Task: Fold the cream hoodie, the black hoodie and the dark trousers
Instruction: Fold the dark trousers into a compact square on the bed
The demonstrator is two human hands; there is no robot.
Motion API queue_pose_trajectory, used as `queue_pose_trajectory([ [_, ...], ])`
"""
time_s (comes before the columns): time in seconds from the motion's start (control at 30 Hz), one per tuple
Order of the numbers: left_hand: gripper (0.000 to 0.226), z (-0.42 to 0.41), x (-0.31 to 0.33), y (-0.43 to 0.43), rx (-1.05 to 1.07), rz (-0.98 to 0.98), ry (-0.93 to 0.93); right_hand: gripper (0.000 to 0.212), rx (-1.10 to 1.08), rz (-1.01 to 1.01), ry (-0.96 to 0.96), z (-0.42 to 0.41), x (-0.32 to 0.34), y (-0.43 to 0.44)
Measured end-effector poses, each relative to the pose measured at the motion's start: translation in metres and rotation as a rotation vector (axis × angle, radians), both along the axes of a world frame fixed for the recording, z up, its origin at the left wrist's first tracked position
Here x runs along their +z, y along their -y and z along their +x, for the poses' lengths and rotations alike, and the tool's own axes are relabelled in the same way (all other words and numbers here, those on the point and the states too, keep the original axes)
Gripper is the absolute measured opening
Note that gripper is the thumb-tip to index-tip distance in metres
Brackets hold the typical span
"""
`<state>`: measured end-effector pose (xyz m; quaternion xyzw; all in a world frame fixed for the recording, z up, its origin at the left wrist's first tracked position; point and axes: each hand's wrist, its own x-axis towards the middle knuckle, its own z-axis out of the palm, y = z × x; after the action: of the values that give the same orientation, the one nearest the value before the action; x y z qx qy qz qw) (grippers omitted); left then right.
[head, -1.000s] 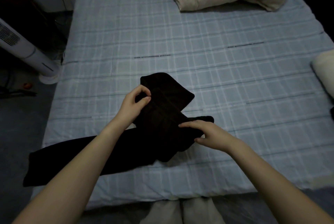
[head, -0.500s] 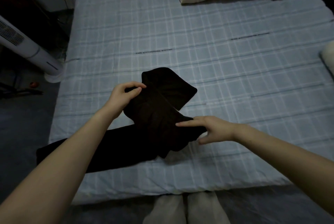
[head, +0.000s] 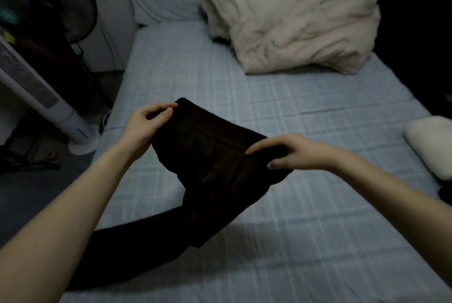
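Note:
The dark trousers (head: 208,168) hang lifted above the bed, held by their waistband. My left hand (head: 144,126) pinches the waistband's left corner between thumb and fingers. My right hand (head: 293,152) grips the right corner, fingers curled over the cloth. The legs trail down and to the left across the sheet, partly hidden under my left forearm. A folded cream garment (head: 433,146) lies at the bed's right edge. A black piece of cloth (head: 445,193) shows just below it, cut off by the frame.
The bed (head: 318,229) has a pale blue checked sheet. A crumpled beige duvet (head: 293,26) sits at its head. A white tower fan (head: 41,99) and a pedestal fan (head: 80,9) stand on the floor to the left. Dark clutter fills the far right.
Both hands have lifted the trousers' waistband off the sheet and spread it wide. My right hand went from flat fingers on the cloth to gripping it. The view tilted up toward the headboard.

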<state>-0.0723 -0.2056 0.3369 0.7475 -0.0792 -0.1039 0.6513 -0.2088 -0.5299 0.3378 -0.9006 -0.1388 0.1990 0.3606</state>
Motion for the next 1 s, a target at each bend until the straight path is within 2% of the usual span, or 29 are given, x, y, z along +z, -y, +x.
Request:
queue_pose_trajectory([
  [0.17, 0.037, 0.003, 0.104, 0.003, -0.084, -0.054, 0.156, 0.052, -0.031, -0.139, 0.292, 0.026, 0.145, 0.03],
  [0.27, 0.039, 0.003, 0.136, 0.008, -0.052, -0.134, 0.231, 0.057, 0.029, -0.272, 0.363, 0.027, 0.196, 0.044],
  [0.33, 0.036, 0.0, 0.142, 0.012, -0.064, -0.139, 0.253, 0.071, 0.107, -0.414, 0.296, 0.018, 0.197, 0.044],
  [0.4, 0.035, -0.007, 0.133, 0.013, -0.098, -0.049, 0.245, 0.089, 0.204, -0.614, 0.223, 0.008, 0.172, 0.043],
  [0.5, 0.035, -0.021, 0.102, 0.011, -0.113, 0.039, 0.209, 0.093, 0.234, -0.694, 0.139, -0.008, 0.131, 0.044],
  [0.63, 0.034, -0.033, 0.083, -0.003, -0.064, 0.072, 0.194, 0.094, 0.212, -0.569, 0.109, -0.013, 0.116, 0.045],
  [0.77, 0.035, -0.045, 0.074, -0.015, 0.0, 0.012, 0.145, 0.083, 0.165, -0.246, 0.038, -0.02, 0.108, 0.052],
  [0.9, 0.035, -0.06, 0.064, -0.028, 0.067, -0.045, 0.105, 0.057, -0.091, 0.15, 0.15, -0.031, 0.086, 0.056],
  [1.0, 0.036, -0.069, 0.071, -0.033, 0.097, -0.081, 0.103, 0.053, -0.175, 0.252, 0.269, -0.034, 0.082, 0.048],
])
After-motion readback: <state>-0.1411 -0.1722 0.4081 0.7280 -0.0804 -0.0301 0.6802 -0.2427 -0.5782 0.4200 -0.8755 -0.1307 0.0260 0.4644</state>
